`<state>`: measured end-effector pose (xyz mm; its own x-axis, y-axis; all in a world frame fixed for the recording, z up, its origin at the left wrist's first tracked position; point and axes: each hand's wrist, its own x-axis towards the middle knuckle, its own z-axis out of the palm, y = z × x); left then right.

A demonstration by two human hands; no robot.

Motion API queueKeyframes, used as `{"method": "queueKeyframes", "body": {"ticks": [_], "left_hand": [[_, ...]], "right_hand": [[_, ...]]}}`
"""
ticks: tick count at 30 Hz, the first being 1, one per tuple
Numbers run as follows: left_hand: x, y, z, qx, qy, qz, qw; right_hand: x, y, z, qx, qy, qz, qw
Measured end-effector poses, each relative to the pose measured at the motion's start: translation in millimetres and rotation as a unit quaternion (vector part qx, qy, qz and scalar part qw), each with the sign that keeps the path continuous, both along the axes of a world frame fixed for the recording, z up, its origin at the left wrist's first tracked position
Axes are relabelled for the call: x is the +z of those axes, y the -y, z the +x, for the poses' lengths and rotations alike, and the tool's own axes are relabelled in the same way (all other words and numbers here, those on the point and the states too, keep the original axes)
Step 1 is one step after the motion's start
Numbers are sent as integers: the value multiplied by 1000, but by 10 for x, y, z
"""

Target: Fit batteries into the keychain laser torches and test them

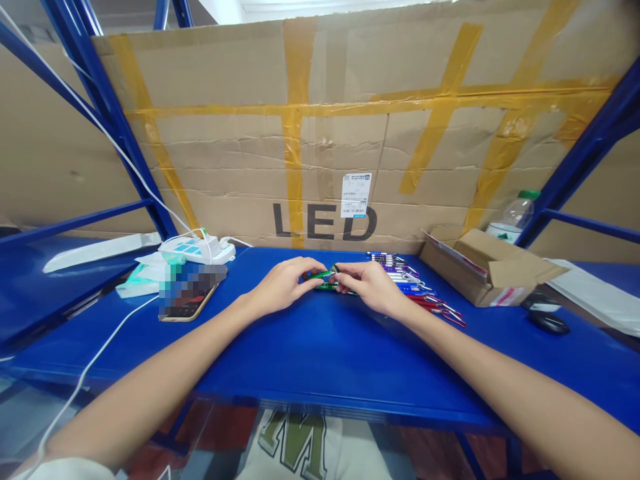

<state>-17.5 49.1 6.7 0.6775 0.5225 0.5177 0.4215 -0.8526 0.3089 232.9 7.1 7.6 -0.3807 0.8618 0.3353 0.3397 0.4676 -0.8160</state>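
Observation:
Both of my hands meet at the middle of the blue table (320,360). My left hand (283,283) is closed, its fingers pinching the left end of a small green keychain torch (323,275). My right hand (367,285) is closed on the right end of the same green torch, near its clip. Just right of my right hand lies a row of several similar small torches (410,287), purple, blue and red, with carabiner clips pointing right.
An open cardboard box (485,270) stands at the right, a plastic bottle (513,217) behind it and a black mouse (549,323) beside it. On the left lie a phone (187,303), a white power strip (197,250) and cables. A taped cardboard wall (320,133) closes the back.

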Motion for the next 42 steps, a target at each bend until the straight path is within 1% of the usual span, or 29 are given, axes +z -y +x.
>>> {"method": "queueKeyframes", "body": {"ticks": [5,7,11,17,21,23,26,28,31,34,37,39,42], "left_hand": [[26,29,-1,-12,11,11,1000],[39,39,-1,-14,14,15,1000],[57,32,-15,-13,10,23,1000],[66,-7,-45,-15,-2,36,999],[78,18,-37,-17,4,47,999],[79,39,-26,-23,-12,53,998],[63,50,-16,-27,-41,56,997],[45,38,-18,-13,-49,54,997],[30,7,-29,17,-48,57,997],[36,-11,-35,50,-47,65,996],[41,-11,-27,83,-51,64,993],[35,-5,-17,86,-59,55,993],[21,14,0,65,-74,43,994]], "right_hand": [[-7,26,3,-42,55,82,994],[-2,37,4,-51,71,99,991],[-5,39,-5,-53,61,91,993],[-48,15,-34,-55,11,53,997],[-35,29,-47,-73,25,66,995],[-24,21,-38,-88,34,79,992],[-16,-22,11,-90,32,69,993],[-8,-54,60,-78,47,55,994],[42,-64,132,-40,113,38,992],[153,-8,184,31,165,-19,986],[267,73,222,102,220,-70,968],[311,113,250,137,232,-115,956],[335,139,294,154,242,-166,943]]}}
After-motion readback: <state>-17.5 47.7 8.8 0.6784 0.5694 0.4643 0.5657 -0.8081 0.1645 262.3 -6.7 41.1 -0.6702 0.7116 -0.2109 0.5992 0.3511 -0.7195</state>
